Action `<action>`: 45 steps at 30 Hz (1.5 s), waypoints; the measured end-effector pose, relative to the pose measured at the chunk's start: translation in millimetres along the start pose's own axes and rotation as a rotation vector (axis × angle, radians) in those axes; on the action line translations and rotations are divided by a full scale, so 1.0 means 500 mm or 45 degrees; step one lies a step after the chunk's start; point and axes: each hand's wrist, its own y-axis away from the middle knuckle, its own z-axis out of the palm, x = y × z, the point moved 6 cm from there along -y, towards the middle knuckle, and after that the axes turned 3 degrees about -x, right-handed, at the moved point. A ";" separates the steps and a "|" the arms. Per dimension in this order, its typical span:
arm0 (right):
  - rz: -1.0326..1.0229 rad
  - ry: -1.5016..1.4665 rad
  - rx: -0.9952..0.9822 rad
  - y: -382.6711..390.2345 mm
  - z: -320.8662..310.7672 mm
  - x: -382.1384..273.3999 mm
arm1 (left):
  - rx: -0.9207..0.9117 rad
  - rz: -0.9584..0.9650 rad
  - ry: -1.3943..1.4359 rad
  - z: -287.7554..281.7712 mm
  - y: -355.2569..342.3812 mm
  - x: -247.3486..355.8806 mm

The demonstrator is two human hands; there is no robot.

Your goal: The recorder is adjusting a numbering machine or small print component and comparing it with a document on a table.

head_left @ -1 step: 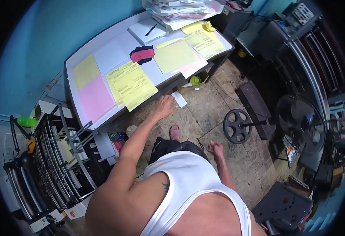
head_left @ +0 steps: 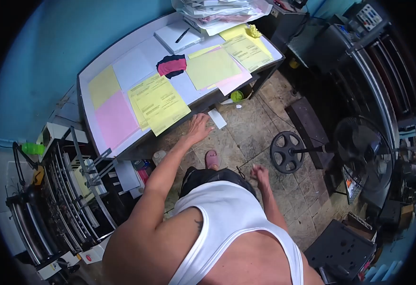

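My left hand point(head_left: 199, 129) reaches forward beside the table's front edge, just off the corner of a yellow printed sheet point(head_left: 163, 107). Its fingers are spread and nothing is in them; whether it touches the edge I cannot tell. Lower and to the right, my right hand point(head_left: 260, 174) hangs over the floor, its fingers smeared by motion. On the white-topped table point(head_left: 196, 97) lie a pink sheet point(head_left: 116, 118), a pale yellow sheet point(head_left: 211, 69) and a crumpled pink and dark cloth point(head_left: 171, 66). A black pen point(head_left: 182, 36) rests on a white stack point(head_left: 170, 40).
A tall paper pile point(head_left: 222, 14) stands at the table's back. A machine with rollers point(head_left: 65, 190) is on the left. To the right are a standing fan point(head_left: 362, 152) with a round base point(head_left: 286, 152) and a dark metal piece point(head_left: 343, 249). A white slip point(head_left: 217, 118) lies on the floor.
My right hand has shifted slightly forward. My left hand stays by the table edge, and the things on the table are unmoved.
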 end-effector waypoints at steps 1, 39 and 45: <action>-0.019 0.053 0.026 -0.060 0.016 -0.049 | 0.091 -0.020 -0.081 -0.021 -0.017 0.004; -0.044 -0.087 0.339 -0.897 0.080 -0.653 | 0.067 -0.775 -0.532 -0.211 -0.041 -0.364; -0.190 -0.282 0.443 -0.779 0.045 -0.637 | 0.200 -0.659 -0.615 -0.240 -0.053 -0.321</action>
